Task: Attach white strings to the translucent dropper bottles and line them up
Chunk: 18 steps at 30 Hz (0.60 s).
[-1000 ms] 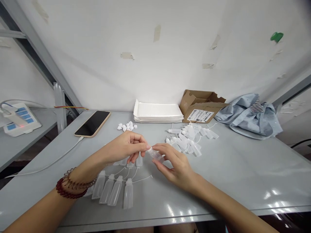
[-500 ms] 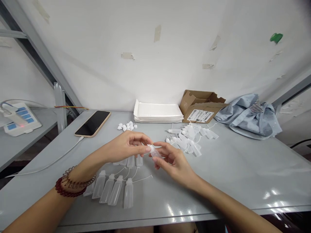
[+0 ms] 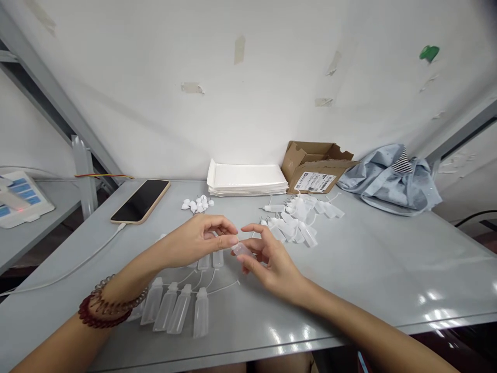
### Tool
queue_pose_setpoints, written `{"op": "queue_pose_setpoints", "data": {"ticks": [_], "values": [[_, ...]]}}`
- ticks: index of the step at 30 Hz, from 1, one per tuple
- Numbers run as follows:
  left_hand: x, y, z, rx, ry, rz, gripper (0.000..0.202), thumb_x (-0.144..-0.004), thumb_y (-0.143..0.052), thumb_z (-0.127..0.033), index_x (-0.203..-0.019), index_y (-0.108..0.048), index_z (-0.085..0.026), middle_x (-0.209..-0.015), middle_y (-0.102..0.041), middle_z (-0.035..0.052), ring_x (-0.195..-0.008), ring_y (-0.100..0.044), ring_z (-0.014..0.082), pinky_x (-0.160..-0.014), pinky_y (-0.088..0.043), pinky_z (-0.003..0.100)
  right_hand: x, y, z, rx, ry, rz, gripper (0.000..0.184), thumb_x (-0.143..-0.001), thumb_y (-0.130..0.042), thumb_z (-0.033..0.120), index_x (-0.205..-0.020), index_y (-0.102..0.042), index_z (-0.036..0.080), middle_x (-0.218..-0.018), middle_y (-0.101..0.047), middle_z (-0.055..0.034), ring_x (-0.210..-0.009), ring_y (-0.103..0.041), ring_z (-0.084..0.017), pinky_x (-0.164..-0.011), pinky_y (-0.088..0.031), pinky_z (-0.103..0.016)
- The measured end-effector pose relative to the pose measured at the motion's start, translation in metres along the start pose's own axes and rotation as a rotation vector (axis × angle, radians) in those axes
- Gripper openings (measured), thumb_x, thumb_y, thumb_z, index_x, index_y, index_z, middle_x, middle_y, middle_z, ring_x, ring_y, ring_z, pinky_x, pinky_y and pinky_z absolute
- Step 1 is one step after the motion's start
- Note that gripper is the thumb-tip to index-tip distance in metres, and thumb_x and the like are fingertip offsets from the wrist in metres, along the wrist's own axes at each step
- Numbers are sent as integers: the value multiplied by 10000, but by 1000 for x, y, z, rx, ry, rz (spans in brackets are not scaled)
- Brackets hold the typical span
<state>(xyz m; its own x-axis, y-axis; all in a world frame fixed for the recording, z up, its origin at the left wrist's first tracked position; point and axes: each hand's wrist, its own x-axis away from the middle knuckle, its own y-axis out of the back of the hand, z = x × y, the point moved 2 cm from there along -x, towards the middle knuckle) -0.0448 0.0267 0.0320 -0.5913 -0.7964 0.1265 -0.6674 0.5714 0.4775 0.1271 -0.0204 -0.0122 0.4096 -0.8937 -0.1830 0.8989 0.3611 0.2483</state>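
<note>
In the middle of the table my right hand [image 3: 272,261] holds a small translucent plastic squeeze bottle [image 3: 244,252] between thumb and fingers, tilted with its top toward the left. My left hand [image 3: 212,239] pinches at the top of this bottle; whatever its fingertips cover is hidden. Below my left hand stretch rows of similar bottles [image 3: 201,313] lying flat, some with thin white straps at their necks. Beyond the hands sits a small heap of white caps [image 3: 198,204]. A looser pile of bottles with needle-tipped white caps [image 3: 297,220] lies right of centre.
A phone [image 3: 141,201] on a white cable lies at the left. Against the wall are a stack of white envelope-like sheets [image 3: 248,178], an open cardboard box [image 3: 316,168] and crumpled blue fabric [image 3: 392,181]. A power strip [image 3: 23,199] rests on the neighbouring shelf.
My right index finger has lifted away from the bottle's top, and both hands have dropped slightly. The whole view has shifted a little, so the table things appear further left.
</note>
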Motion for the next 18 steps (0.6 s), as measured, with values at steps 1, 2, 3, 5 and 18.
{"op": "queue_pose_setpoints", "data": {"ticks": [1, 2, 3, 5, 18], "values": [[0, -1, 0, -31, 28, -11, 263, -811, -558, -441, -830, -646, -194, -738, -623, 1, -684, -561, 144, -587, -440, 225, 0, 0, 0, 41, 19, -10, 354, -864, -514, 211, -1174, -342, 223, -785, -615, 3, -627, -555, -108, -536, -423, -219], [-1, -2, 0, -55, 55, -2, 296, -826, -532, -455, -761, -635, -185, -653, -586, -12, -610, -528, 129, -540, -410, 218, 1, 0, 1, 81, 38, -16, 360, -862, -514, 204, -1176, -339, 220, -776, -616, 4, -631, -551, -110, -535, -412, -217], [-1, -3, 0, -65, 73, 22, 323, -834, -516, -459, -713, -620, -179, -597, -554, -21, -564, -501, 120, -513, -387, 215, 1, 0, 1, 115, 53, -16, 362, -862, -511, 200, -1179, -337, 216, -760, -614, 7, -623, -542, -110, -535, -403, -217], [0, -4, -1, -52, 75, 72, 305, -836, -521, -438, -714, -620, -177, -586, -551, -24, -553, -495, 116, -516, -380, 214, 2, 0, 1, 144, 74, 0, 352, -866, -501, 195, -1180, -343, 208, -720, -596, 21, -592, -511, -105, -531, -391, -218], [0, -9, 5, -62, 80, 62, 376, -859, -484, -411, -569, -463, -172, -504, -437, -51, -470, -364, 93, -456, -271, 213, 3, 3, -3, 407, 342, -50, 258, -897, -435, 149, -1140, -375, 209, -866, -600, -52, -696, -576, -147, -602, -451, -261]]}}
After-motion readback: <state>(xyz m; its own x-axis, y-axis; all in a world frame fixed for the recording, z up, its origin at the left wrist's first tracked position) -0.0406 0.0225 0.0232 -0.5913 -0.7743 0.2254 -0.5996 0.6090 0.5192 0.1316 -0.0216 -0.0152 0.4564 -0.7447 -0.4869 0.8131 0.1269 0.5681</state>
